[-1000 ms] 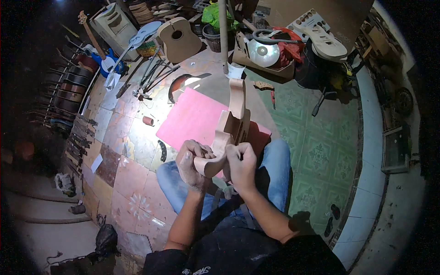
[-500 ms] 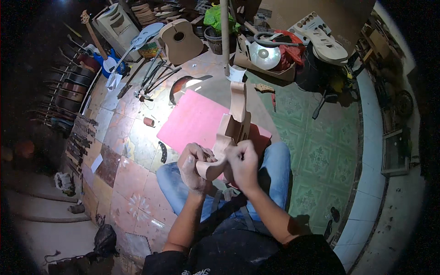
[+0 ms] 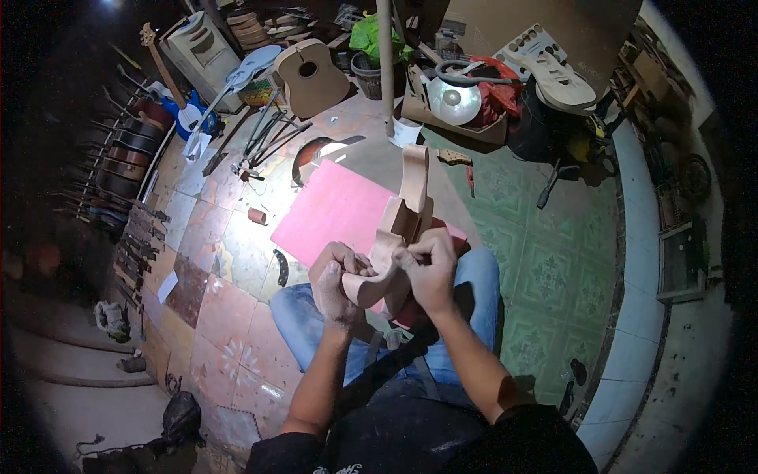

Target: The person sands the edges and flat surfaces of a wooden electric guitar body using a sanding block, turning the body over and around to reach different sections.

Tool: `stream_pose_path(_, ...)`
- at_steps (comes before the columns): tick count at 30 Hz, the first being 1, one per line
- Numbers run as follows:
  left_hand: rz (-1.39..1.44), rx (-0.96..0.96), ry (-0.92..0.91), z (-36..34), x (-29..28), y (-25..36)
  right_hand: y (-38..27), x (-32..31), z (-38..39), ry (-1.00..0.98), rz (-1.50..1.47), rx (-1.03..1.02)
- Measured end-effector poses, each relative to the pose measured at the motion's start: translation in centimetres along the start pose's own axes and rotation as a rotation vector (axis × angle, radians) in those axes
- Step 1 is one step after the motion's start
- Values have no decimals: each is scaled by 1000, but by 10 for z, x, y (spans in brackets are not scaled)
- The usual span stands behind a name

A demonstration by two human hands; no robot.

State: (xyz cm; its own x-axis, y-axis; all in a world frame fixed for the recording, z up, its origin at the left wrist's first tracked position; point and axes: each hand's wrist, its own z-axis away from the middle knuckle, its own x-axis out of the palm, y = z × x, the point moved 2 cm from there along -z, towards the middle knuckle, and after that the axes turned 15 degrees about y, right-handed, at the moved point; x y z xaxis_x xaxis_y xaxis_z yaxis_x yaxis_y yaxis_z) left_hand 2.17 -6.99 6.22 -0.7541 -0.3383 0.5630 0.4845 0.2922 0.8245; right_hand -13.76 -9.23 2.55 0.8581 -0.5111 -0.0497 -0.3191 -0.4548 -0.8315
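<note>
A bare-wood electric guitar body (image 3: 414, 178) stands on its edge between my legs, its curved rim turned up toward me. My left hand (image 3: 335, 284) is closed around the near left end of the body, fingers curled over the edge. At the near curve on the other side, my right hand (image 3: 430, 272) is closed with its thumb against the rim. Whatever its fingers may hold is hidden. Beneath the body lies a pink mat (image 3: 332, 209), partly covered by my blue-jeaned legs (image 3: 478, 288).
Ahead are an acoustic guitar body (image 3: 309, 75), a grey post (image 3: 387, 79) and a box with a shiny disc (image 3: 454, 99). A headstock piece (image 3: 453, 157) and a red-handled tool (image 3: 470, 182) lie on the floor. Several guitars (image 3: 130, 150) line the left side.
My right hand has moved slightly forward and right along the rim. The guitar body has shifted a little, while my left hand keeps its grip.
</note>
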Motion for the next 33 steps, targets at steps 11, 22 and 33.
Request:
stream_pose_path(11,-232,406,130,7,3,-18,85,-26,35,288,-94,1074)
stream_pose_path(22,-280,550,-51,-28,18,-21,224,-43,187,-465,836,74)
stream_pose_path(33,-682,1049,-706,-34,23,-99,161,-38,131,-145,453,835)
